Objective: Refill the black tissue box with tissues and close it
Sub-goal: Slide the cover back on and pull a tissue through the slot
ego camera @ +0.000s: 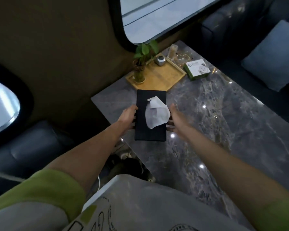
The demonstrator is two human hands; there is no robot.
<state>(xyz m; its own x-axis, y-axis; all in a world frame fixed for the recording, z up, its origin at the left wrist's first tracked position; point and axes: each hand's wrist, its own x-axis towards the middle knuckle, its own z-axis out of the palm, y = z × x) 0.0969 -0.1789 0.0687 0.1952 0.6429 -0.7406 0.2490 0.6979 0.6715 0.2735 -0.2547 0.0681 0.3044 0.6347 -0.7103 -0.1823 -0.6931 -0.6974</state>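
Looks like a lounge or seating booth. Dark sofas (32, 147) flanking a marble-patterned surface (223, 122), rounded windows (148, 17) in the wall. Wooden tray (165, 75) holding a potted plant (140, 64).

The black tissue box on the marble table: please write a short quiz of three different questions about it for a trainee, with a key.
1. True or false: a white tissue sticks out of the top of the black tissue box.
2. Multiple choice: where is the left hand? A) on the wooden tray B) against the left side of the box C) on the green and white carton
3. Fill in: the right hand is at the box's ______ side, fingers spread.

Key:
1. True.
2. B. The wooden tray with the plant and the green and white carton lie farther away, untouched.
3. Right.
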